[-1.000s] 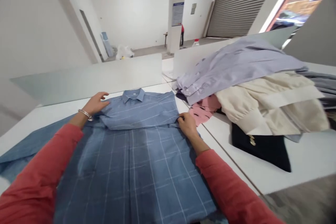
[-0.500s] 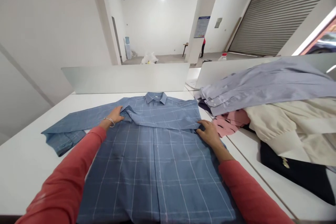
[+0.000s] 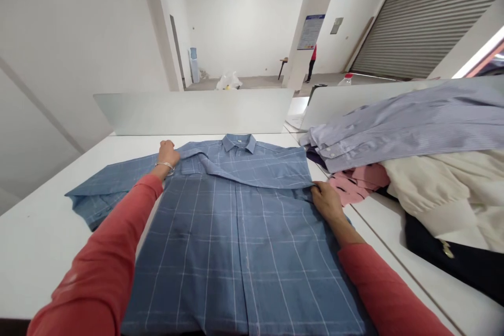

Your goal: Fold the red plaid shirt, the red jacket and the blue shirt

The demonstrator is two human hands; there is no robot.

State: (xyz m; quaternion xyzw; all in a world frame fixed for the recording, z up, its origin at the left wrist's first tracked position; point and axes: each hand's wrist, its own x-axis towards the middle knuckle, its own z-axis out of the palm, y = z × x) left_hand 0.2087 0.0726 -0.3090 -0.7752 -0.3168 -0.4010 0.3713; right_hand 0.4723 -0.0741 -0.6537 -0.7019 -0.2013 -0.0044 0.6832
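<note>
A blue shirt [image 3: 200, 252] with a white windowpane check lies front up on the table, collar at the far end. One sleeve [image 3: 263, 170] is folded across the chest. Its end runs to my left hand [image 3: 168, 158], which is closed on it near the shoulder at the left; the fingertips are partly hidden. At the right side of the shirt, my right hand [image 3: 327, 202] pinches the folded sleeve's lower edge. The other sleeve [image 3: 106, 184] stretches out to the left, its cuff end bent back and partly behind my left forearm.
A pile of clothes lies to the right: a striped lavender shirt [image 3: 405, 121], a cream garment [image 3: 433, 194], a pink piece [image 3: 354, 184] and a black garment [image 3: 468, 257]. Low frosted partitions [image 3: 197, 110] line the white table's [image 3: 35, 247] back edge. A person [image 3: 311, 65] stands far behind, beside a pillar.
My left hand has moved left and away from me, drawing the sleeve end outward. The folded sleeve lies straighter over the chest. My right hand stays at the right edge, and the view shifts slightly.
</note>
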